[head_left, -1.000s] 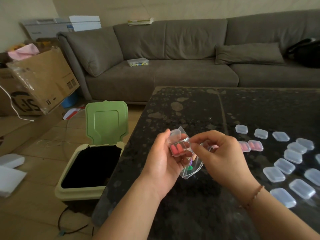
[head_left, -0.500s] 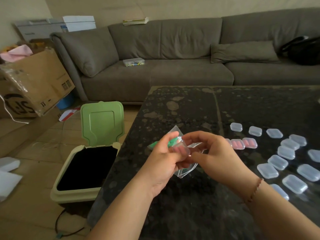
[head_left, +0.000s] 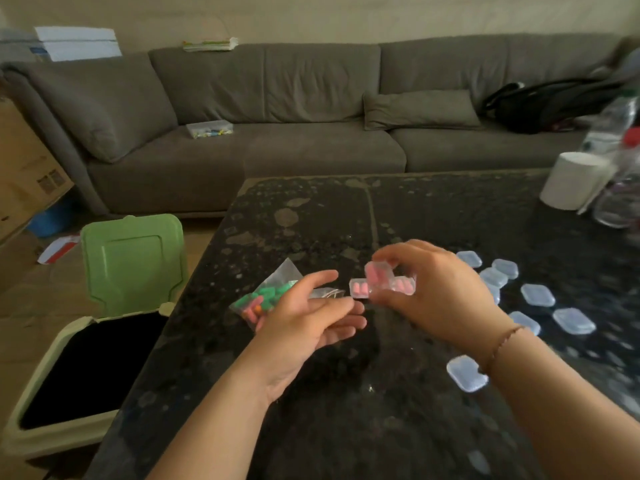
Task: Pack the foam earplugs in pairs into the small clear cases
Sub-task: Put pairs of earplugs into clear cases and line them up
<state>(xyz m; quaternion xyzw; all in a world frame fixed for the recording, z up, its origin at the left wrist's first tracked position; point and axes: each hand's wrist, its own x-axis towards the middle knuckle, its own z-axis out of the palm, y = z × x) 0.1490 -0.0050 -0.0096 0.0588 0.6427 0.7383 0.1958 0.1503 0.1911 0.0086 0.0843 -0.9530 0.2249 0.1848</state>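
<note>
Since the earlier frame, right hand (head_left: 433, 296) has carried a filled case (head_left: 379, 276) rightward, pinching it. Left hand (head_left: 308, 318), fingers spread, hovers over the earplug bag (head_left: 266, 299) near the tabletop's (head_left: 346, 410) left edge.

Left hand (head_left: 308, 318) relaxed with fingers extended, right hand (head_left: 429, 292) pinching

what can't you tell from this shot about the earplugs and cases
- Head view: whether the pink-filled case the right hand pinches is snapped closed; fingers and blur hide it.
- How many earplugs remain in the bag; the left hand covers part.
- Case count: the right forearm and the frame edge hide some.
</note>
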